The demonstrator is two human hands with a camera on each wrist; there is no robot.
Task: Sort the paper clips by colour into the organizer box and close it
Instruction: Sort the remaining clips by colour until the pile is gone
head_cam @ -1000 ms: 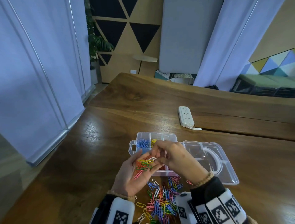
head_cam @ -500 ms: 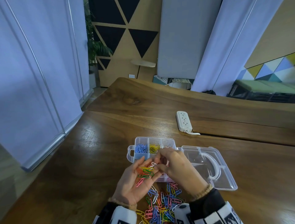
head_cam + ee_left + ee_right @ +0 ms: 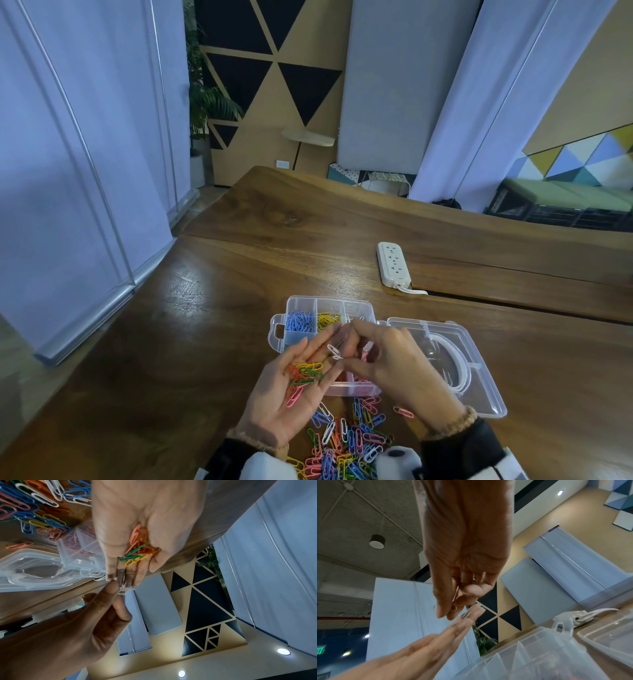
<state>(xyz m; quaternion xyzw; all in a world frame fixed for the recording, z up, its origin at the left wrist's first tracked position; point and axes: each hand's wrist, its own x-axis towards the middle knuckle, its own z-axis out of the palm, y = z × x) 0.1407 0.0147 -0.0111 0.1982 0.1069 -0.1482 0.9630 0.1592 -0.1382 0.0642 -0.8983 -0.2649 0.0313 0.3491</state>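
Note:
My left hand (image 3: pixel 281 401) lies palm up over the near edge of the clear organizer box (image 3: pixel 296 301). On its palm sits a bunch of orange, green, yellow and pink clips (image 3: pixel 305 375), also seen in the left wrist view (image 3: pixel 137 550). My right hand (image 3: pixel 387 363) pinches a white paper clip (image 3: pixel 334 351) at the left hand's fingertips; the left wrist view shows that clip (image 3: pixel 123 591) too. The box holds blue clips (image 3: pixel 299 320), yellow clips (image 3: pixel 327 318) and pink clips (image 3: pixel 359 378) in separate compartments. Its lid (image 3: pixel 479 394) lies open to the right.
A loose pile of mixed coloured clips (image 3: pixel 346 442) lies on the wooden table (image 3: pixel 205 342) between my wrists. One pink clip (image 3: pixel 403 412) lies apart by the lid. A white power strip (image 3: pixel 393 263) sits behind the box beside a seam in the tabletop.
My right hand has drawn the white clip out of the bunch, up to the left fingertips. Both hands stay over the box's near edge.

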